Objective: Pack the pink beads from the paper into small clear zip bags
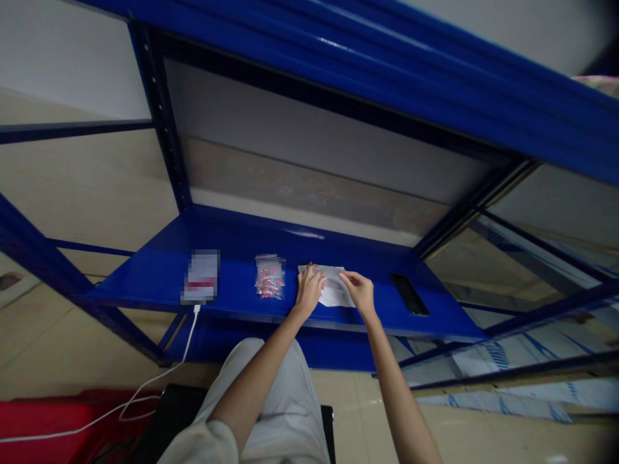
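A white sheet (333, 295), which looks like thin paper, lies on the blue shelf (232, 232) in front of me. My left hand (308, 290) rests on its left part, with the fingers stretched out over it. At the sheet's right side my right hand (360, 291) has thumb and forefinger pinched together on the paper near its upper right corner. To the left of my left hand is a small pile of clear zip bags (269, 277) with little pink pieces inside.
A black phone (410, 294) lies right of the sheet. On the left, a blurred-out rectangular device (201, 277) has a white cable (188, 341) hanging over the front edge. Blue uprights (162, 116) and an upper beam (348, 58) frame the shelf.
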Action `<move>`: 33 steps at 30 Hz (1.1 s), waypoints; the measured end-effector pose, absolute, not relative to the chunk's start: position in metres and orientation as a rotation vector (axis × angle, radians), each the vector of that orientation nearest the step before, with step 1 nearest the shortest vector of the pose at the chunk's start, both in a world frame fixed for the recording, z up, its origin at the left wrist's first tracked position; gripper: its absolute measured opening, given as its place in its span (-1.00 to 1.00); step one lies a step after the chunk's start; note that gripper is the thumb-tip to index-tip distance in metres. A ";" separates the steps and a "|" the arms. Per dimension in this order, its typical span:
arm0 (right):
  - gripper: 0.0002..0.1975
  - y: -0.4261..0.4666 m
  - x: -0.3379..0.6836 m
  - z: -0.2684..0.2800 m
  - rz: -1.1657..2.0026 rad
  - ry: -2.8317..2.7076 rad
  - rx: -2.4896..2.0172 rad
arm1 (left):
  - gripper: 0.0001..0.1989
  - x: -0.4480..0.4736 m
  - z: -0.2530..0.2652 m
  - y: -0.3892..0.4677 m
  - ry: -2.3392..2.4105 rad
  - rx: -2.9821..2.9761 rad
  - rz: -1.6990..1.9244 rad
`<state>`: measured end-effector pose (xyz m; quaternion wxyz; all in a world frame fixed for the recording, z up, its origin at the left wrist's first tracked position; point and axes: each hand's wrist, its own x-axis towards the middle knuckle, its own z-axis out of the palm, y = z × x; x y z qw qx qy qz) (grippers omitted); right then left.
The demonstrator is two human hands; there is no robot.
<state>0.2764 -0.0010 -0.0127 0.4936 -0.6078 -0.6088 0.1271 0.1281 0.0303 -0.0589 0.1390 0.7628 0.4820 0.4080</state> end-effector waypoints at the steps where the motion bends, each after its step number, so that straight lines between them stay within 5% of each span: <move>1: -0.67 -0.001 0.277 -0.013 0.303 -1.468 -1.482 | -0.87 0.128 -0.059 0.030 1.394 2.199 1.187; 7: -0.62 0.000 0.280 -0.018 0.229 -1.324 -1.577 | -0.76 0.126 -0.060 0.029 1.374 2.164 1.256; 25: -0.48 -0.004 0.293 -0.057 0.407 -0.777 -1.456 | -0.83 0.127 -0.055 0.031 1.423 2.064 1.293; 33: -0.42 -0.013 0.294 -0.046 0.535 -0.614 -1.436 | -0.49 0.125 -0.045 0.022 1.331 2.180 1.232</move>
